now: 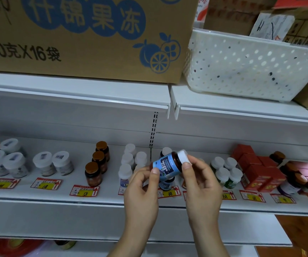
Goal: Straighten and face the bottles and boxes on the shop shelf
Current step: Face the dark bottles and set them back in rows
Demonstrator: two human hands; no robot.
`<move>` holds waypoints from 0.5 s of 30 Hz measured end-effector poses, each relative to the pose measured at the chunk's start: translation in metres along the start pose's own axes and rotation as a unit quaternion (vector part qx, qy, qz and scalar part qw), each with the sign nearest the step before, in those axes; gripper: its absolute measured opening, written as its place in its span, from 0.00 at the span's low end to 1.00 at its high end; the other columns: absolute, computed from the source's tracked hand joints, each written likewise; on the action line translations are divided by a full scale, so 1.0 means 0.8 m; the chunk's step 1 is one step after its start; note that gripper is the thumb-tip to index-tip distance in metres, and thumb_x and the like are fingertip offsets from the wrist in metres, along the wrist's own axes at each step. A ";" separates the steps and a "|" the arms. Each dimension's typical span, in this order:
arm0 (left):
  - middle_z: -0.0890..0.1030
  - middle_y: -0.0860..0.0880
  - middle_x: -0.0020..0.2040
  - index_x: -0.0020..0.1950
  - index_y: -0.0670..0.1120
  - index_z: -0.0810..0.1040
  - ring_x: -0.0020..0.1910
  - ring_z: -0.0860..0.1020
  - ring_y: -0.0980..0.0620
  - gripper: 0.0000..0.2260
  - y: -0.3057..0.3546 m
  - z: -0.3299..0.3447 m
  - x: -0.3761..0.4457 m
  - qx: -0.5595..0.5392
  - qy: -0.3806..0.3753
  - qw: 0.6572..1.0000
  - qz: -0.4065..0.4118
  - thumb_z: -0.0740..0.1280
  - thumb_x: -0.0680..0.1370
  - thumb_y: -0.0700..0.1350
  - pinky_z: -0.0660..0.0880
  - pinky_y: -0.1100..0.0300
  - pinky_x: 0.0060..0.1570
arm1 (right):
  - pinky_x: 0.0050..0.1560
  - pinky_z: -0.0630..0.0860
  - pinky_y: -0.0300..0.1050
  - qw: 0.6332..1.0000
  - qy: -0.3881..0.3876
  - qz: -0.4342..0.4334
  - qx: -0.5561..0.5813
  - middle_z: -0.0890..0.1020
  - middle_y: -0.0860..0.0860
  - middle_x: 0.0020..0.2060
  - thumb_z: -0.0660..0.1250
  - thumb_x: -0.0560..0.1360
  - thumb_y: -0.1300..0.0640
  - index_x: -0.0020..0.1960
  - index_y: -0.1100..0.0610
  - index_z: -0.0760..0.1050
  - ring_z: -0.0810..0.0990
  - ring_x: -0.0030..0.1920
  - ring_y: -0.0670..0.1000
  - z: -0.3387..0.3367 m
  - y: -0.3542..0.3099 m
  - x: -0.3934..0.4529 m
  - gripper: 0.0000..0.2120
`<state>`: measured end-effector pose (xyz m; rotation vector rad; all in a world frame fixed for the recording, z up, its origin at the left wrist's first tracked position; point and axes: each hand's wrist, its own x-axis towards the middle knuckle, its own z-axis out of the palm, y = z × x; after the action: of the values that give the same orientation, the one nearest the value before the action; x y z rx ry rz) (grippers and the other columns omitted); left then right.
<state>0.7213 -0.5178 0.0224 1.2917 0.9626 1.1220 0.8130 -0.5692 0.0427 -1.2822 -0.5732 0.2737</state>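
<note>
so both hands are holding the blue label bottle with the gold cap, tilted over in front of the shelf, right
Not quite: the cap is white, not gold. The head view shows the left hand and the right hand holding the blue-label bottle tilted in front of the shelf, its white cap pointing up and right. The gold caps are on the brown bottles standing further left.

Cardboard carton (86, 34), white basket (242, 67) — top shelf

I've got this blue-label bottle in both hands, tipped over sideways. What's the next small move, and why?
Probably turn the blue-label bottle upright, label outward, and set it back over the 68 price tag. The left hand and right hand hold it tilted, cap to the right, in front of a matching bottle standing there.
</note>
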 end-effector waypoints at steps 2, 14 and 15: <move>0.83 0.53 0.45 0.44 0.54 0.82 0.44 0.81 0.60 0.09 -0.003 -0.001 0.004 0.003 -0.002 1.000 -0.013 0.64 0.79 0.53 0.75 0.69 0.40 | 0.45 0.79 0.33 1.000 -0.010 -0.007 -0.004 0.86 0.47 0.48 0.70 0.75 0.62 0.55 0.56 0.82 0.84 0.49 0.42 -0.002 0.000 -0.001 0.09; 0.87 0.49 0.51 0.55 0.44 0.84 0.56 0.83 0.50 0.14 0.000 0.008 0.009 -0.102 -0.107 0.974 -0.172 0.58 0.85 0.41 0.80 0.49 0.56 | 0.61 0.77 0.56 0.991 -0.062 -0.101 -0.060 0.82 0.47 0.58 0.76 0.68 0.51 0.59 0.38 0.77 0.81 0.60 0.53 -0.002 -0.001 -0.013 0.21; 0.87 0.49 0.51 0.54 0.44 0.84 0.54 0.83 0.51 0.14 0.002 0.009 0.007 -0.101 -0.117 0.974 -0.166 0.57 0.85 0.40 0.81 0.53 0.51 | 0.61 0.77 0.57 0.990 -0.064 -0.104 -0.065 0.82 0.47 0.58 0.75 0.68 0.50 0.60 0.38 0.77 0.80 0.60 0.53 -0.003 0.001 -0.013 0.21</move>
<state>0.7295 -0.5137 0.0246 1.0250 0.8271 0.7690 0.8057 -0.5766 0.0391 -1.3240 -0.8398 0.1463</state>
